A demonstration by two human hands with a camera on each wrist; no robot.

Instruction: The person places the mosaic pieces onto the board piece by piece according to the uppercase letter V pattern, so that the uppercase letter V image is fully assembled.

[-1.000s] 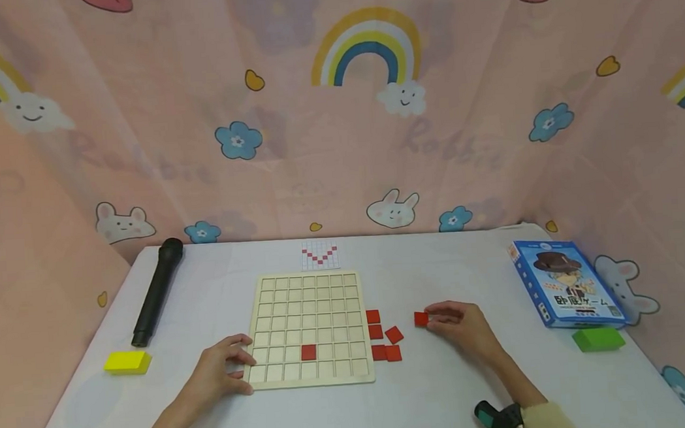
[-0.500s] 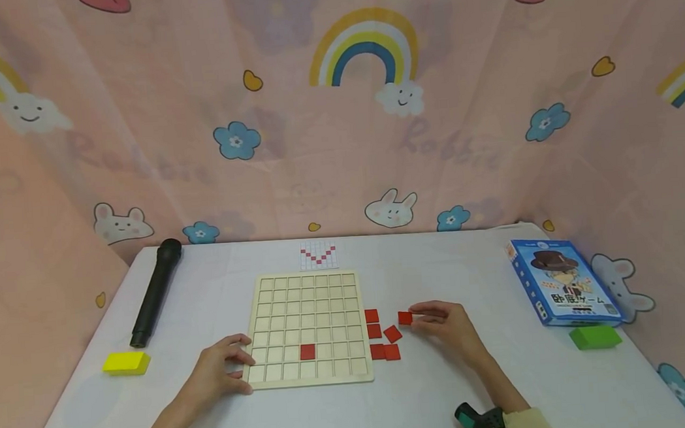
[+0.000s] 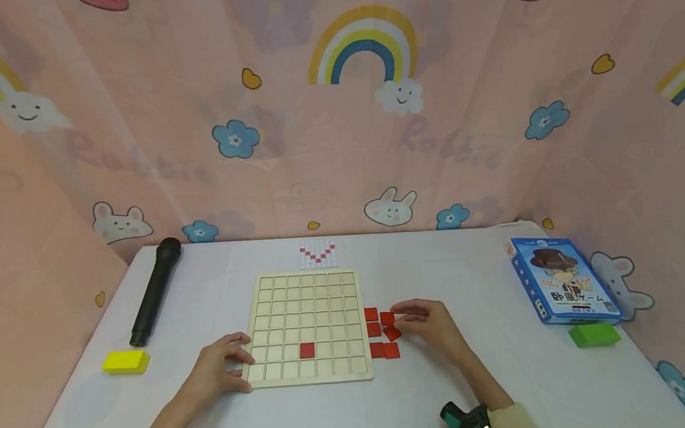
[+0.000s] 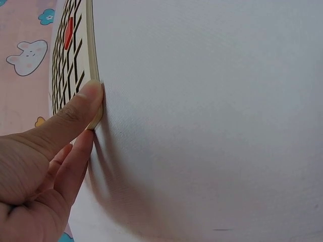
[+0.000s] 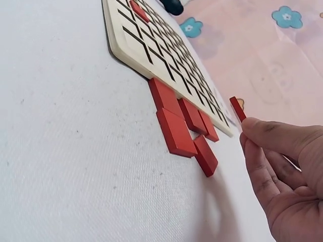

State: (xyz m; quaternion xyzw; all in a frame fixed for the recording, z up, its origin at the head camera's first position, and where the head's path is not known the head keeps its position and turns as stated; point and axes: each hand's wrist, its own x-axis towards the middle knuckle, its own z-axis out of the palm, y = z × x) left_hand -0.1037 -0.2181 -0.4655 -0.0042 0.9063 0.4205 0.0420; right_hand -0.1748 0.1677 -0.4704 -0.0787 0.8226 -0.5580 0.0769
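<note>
My left hand (image 3: 218, 365) grips the lower left corner of a pale wooden grid board (image 3: 332, 311); in the left wrist view its thumb (image 4: 88, 98) presses the board's edge. One red square tile (image 3: 307, 350) sits in a cell of the second row from the near edge. Between thumb and fingertips, my right hand (image 3: 432, 326) pinches another red tile (image 5: 237, 108), raised above the table to the right of the board. Just below it, several loose red tiles (image 5: 176, 133) lie flat beside the board's right edge.
A small card (image 3: 318, 254) with a red V pattern lies behind the board. At left are a black microphone-shaped object (image 3: 156, 294) and a yellow block (image 3: 126, 363). A blue box (image 3: 564, 280) and a green block (image 3: 594, 335) stand at right. A printed pink cloth (image 3: 293, 171) hangs behind.
My right hand has moved left with its red tile, from open table to over the loose tiles beside the board. My left hand stays at the board's corner.
</note>
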